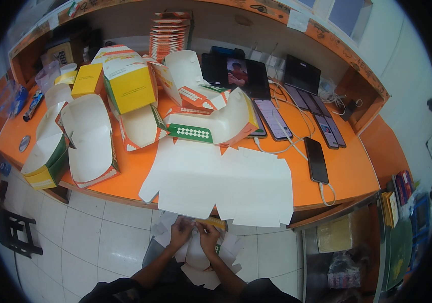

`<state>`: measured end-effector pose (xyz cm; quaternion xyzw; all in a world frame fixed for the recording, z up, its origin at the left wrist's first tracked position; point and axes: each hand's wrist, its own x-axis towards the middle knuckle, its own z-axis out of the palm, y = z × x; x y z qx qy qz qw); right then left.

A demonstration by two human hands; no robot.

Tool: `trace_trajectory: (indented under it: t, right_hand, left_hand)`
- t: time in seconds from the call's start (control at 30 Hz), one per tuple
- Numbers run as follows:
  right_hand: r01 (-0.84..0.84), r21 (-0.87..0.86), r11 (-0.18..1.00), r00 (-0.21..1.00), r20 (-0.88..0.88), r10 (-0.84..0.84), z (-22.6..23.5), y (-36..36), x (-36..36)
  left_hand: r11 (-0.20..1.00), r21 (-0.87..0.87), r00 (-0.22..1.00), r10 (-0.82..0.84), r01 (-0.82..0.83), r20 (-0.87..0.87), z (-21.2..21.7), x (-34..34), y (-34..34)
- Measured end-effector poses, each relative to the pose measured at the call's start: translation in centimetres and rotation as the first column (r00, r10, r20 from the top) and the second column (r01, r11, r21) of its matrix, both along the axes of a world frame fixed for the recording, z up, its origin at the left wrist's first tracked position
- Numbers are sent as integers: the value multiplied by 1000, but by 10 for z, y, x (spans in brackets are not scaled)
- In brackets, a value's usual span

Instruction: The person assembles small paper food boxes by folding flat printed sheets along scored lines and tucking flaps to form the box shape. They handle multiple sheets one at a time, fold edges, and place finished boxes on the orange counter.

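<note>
Low in front of me, over my lap, my left hand [180,233] and my right hand [208,237] are close together, fingers pinched on a partly folded food carton [194,250]. Its white inside faces up, and a yellow strip shows beyond my right fingers. The exact fold between my fingertips is too small to make out. More white carton flaps lie around and under it on my lap. Just beyond my hands, a flat white carton blank [221,182] lies on the orange table [340,174], its notched near edge hanging over the front.
Folded open cartons [92,139] crowd the table's left and middle. Behind them stand a yellow closed box [132,91] and a tall carton stack [169,38]. Phones and cables [317,160] lie at the right. A black stool [18,232] stands on the floor at left.
</note>
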<state>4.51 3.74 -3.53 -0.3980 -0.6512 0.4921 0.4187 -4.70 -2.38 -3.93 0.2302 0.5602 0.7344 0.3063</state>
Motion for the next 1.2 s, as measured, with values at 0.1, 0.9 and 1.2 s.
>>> trace_trajectory:
  t: [0.1, 0.9, 1.2]
  right_hand:
    - [-19, -35, 999, 1000, -1, 19, -4, 1, -1]
    - [-302, -296, 906, 951, -28, 308, 41, -3, 5]
    - [-48, -144, 988, 963, -270, 8, 94, -7, 26]
  left_hand:
    - [981, -184, 993, -79, 63, -85, 0, -1, -2]
    - [984, -91, 983, 144, -155, -117, -7, 0, 4]
    - [954, -244, 952, 102, -176, -288, -10, -5, 0]
